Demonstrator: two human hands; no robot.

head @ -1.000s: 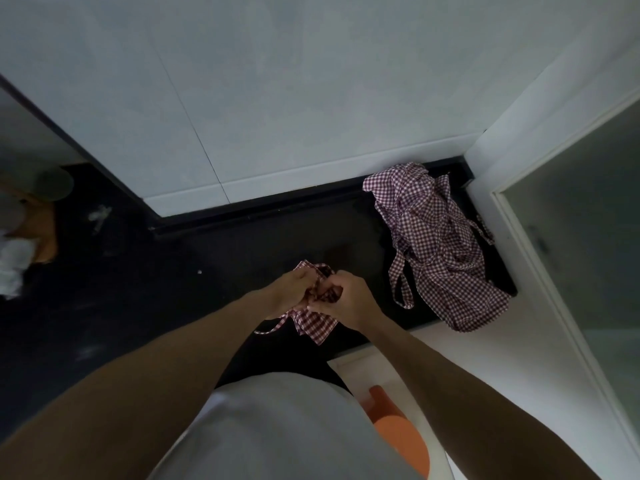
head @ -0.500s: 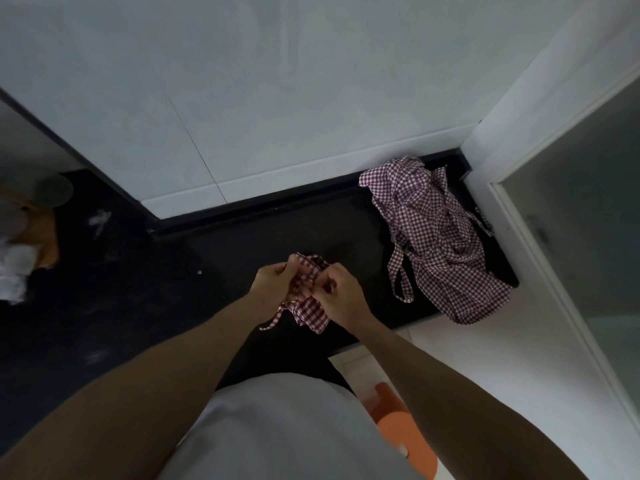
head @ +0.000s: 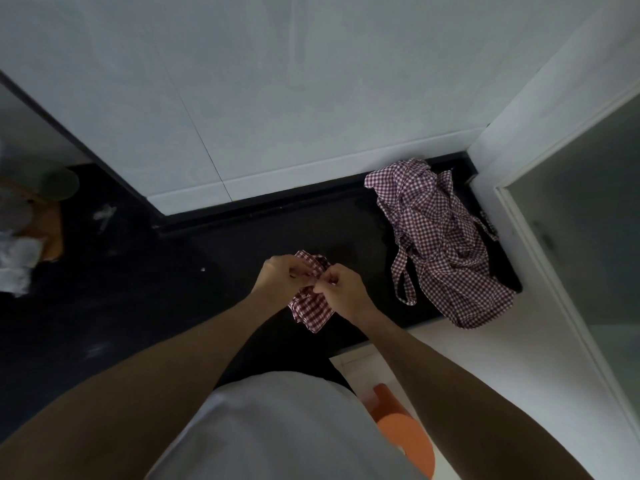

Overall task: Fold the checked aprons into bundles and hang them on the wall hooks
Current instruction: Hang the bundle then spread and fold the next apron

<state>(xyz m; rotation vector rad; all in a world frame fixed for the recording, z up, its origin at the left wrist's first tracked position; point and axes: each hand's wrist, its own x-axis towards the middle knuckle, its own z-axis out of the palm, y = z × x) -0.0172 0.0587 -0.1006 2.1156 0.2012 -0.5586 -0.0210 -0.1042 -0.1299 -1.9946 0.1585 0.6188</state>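
Note:
A small bundle of red-and-white checked apron (head: 311,308) hangs between my hands above the black counter (head: 207,289). My left hand (head: 282,275) pinches its upper left part. My right hand (head: 341,289) pinches the cloth close beside it, fingertips almost touching. A second checked apron (head: 443,244) lies loose and crumpled at the counter's far right, one strap looping toward the front edge and a corner hanging over it. No wall hooks are in view.
A white tiled wall (head: 277,98) rises behind the counter. A white door frame (head: 540,237) stands at the right. An orange object (head: 405,434) sits low by my body. Crumpled white cloth (head: 15,265) and a brown item lie at the far left.
The bundle has been lifted a little and drawn tighter. My hands shifted their pinch on it, and the thin strap that dangled at its lower left is no longer seen.

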